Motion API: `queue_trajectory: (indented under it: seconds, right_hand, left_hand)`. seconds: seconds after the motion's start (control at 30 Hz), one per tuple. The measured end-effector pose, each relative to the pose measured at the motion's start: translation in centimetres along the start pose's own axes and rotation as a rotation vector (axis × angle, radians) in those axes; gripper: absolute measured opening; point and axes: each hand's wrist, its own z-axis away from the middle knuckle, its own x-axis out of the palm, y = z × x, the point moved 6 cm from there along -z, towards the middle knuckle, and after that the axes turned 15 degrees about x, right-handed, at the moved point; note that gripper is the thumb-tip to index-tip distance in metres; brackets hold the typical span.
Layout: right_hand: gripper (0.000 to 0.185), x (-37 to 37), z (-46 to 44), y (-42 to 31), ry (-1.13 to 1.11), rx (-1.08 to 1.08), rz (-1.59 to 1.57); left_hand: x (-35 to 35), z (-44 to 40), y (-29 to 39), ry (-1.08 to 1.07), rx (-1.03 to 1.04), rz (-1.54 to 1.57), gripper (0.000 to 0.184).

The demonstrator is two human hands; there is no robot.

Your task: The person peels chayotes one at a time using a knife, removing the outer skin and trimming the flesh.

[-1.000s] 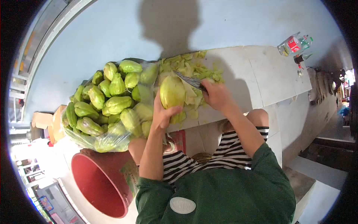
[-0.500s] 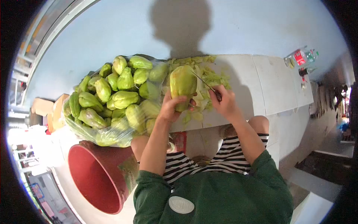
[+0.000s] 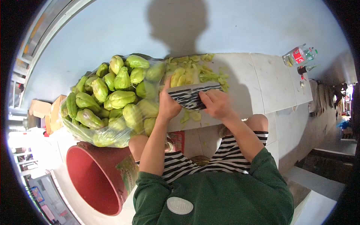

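Observation:
My left hand (image 3: 169,104) grips a green papaya (image 3: 181,78) from its left side, over a tiled ledge (image 3: 273,82). The lower part of the fruit is hidden behind a broad knife blade (image 3: 192,96). Dark and light stripes show on that blade, like a reflection of the striped shorts. Closed around the knife's handle end, my right hand (image 3: 218,104) keeps the blade across the near side of the fruit. Green peelings (image 3: 214,77) lie on the ledge behind both hands.
A clear plastic bag (image 3: 112,140) full of green papayas (image 3: 123,98) sits to the left. Below it a red bucket (image 3: 93,180) lies tipped on its side. Plastic bottles (image 3: 300,56) stand at the far right by the wall.
The knife has turned from edge-on to flat-side toward me and moved left in front of the papaya. The papaya has gone partly out of sight behind the blade.

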Motion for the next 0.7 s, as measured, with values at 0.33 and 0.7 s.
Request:
queue_trajectory:
  seconds: [0.33, 0.7]
  right_hand:
    - [0.027, 0.0, -0.5, -0.8, 0.008, 0.011, 0.002]
    - [0.018, 0.1, -1.0, 1.8, -0.144, 0.198, 0.040]
  left_hand:
    - [0.5, 0.4, -0.7, -0.052, 0.028, -0.134, 0.068]
    - [-0.4, 0.1, 0.2, -0.039, -0.091, -0.012, 0.067]
